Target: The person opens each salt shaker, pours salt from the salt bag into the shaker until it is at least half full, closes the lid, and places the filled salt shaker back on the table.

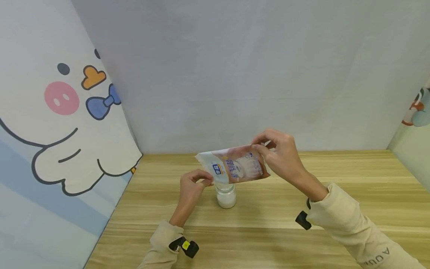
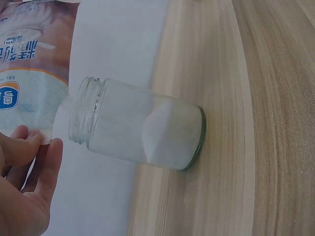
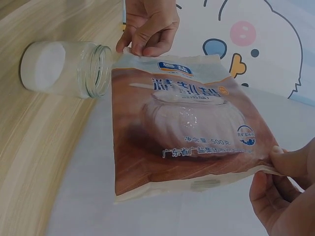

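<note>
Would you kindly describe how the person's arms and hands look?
The beige fabric left sleeve and matching right sleeve are folded back; dark lettering marks the right one. A small black left wrist device with a yellow patch and a black right wrist device sit alongside. The left hand and right hand are ungloved.

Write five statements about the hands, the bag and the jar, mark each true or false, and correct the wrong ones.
1. The left hand and the right hand both pinch the printed bag. True.
2. The glass jar stands upright on the wooden table. True.
3. The jar is filled to the brim. False: the white contents sit in its lower part, with space above.
4. A lid covers the jar. False: its mouth is uncovered.
5. The left hand grips the jar. False: it holds a corner of the bag.
</note>
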Demonstrator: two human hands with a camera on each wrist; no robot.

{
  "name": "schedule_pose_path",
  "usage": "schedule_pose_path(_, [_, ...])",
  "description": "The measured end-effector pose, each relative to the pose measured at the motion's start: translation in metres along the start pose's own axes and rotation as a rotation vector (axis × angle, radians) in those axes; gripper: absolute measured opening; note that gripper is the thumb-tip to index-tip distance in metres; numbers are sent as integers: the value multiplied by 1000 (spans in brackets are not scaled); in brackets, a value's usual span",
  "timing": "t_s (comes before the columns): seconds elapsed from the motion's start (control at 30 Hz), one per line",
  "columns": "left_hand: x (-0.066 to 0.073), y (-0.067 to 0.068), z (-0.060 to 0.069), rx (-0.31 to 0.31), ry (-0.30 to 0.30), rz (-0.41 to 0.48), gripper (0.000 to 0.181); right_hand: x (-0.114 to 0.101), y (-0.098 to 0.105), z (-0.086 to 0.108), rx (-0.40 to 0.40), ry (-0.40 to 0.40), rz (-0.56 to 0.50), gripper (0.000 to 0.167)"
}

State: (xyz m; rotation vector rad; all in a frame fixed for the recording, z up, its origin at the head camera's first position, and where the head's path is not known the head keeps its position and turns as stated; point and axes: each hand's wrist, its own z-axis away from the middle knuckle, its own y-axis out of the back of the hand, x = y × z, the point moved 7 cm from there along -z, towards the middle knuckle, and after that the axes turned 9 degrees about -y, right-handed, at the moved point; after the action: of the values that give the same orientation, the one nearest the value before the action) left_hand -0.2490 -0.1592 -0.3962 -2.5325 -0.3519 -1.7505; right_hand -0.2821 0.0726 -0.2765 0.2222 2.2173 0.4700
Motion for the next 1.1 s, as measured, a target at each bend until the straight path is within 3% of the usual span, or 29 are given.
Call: schedule_pose_path(1.1, [-1,-1,0,5,-1,-3,7,0,-1,0,6,-2,5,8])
